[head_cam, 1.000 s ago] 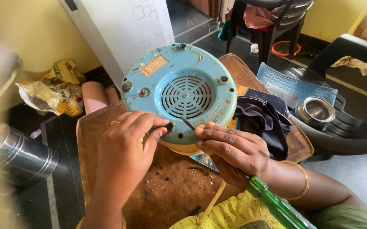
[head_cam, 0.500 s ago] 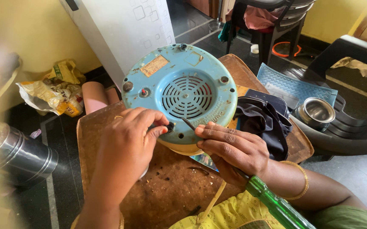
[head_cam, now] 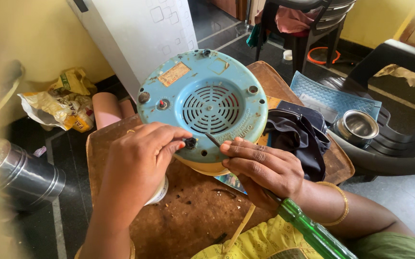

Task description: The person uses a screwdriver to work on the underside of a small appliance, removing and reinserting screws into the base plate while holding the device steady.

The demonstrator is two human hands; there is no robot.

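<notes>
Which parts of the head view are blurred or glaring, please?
Head view: the yellow mass along the left edge is blurred; the blue appliance base, left hand and right hand are sharp; daylight glares off the white cabinet and steel bowl.

This looks like a lived-in room of a home, with yellow walls [head_cam: 40, 33], a dark tiled floor [head_cam: 68, 211], a white fridge [head_cam: 140, 33], plastic chairs [head_cam: 389, 144] holding a steel bowl [head_cam: 357, 127], clothes draped on another chair [head_cam: 298, 21], and a worn wooden table [head_cam: 188, 211].
</notes>
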